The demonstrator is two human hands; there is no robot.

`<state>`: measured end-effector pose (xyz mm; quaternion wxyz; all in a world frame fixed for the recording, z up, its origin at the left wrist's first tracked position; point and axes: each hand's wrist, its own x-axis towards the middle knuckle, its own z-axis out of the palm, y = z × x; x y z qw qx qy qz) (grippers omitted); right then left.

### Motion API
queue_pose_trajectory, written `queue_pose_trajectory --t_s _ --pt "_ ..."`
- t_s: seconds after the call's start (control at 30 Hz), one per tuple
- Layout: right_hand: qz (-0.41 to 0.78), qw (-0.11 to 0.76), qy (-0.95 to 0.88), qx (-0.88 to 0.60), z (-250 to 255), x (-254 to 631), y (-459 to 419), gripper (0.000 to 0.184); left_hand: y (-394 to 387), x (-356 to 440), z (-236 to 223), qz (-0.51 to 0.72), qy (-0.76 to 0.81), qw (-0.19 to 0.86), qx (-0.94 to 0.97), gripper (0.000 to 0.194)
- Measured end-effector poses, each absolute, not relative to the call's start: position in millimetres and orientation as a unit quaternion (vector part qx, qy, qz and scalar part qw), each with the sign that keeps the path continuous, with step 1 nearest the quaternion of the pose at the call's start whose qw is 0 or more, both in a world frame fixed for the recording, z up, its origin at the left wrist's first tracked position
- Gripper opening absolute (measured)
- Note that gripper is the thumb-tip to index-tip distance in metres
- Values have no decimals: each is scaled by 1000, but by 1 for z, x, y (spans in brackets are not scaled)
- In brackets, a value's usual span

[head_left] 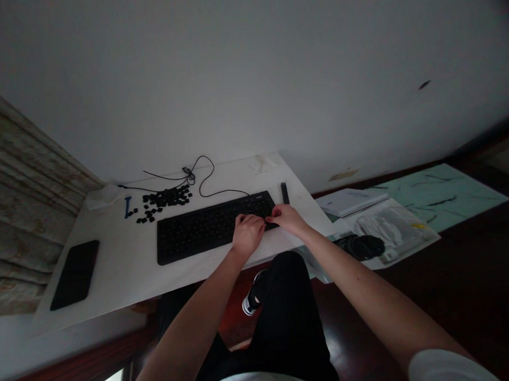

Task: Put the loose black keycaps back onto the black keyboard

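On the table point(117, 269), the keyboard point(195, 233) lies under left hand point(248, 234) and right hand point(286, 217) at its right end; fingers bent, grasp unclear; best steady it with 1, work gently with the other

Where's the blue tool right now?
In the head view, the blue tool lies on the left side of the white table, just left of the pile of black keycaps.
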<state>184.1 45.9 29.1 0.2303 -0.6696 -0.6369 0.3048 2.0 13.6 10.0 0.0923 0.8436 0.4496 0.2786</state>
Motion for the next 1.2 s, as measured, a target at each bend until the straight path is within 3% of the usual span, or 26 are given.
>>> queue_pose_trajectory --t_s 0.3,0.9,1.2 --pt "284 167 -658 -677 34 183 52 26 11 -3 5 275 422 62 862 20" --pt "318 189 -645 -669 27 189 57 28 14 1 10 302 491 84 813 15" --pt "320 115 -680 -650 38 191 67 28 16 2 12 277 494 87 819 15"
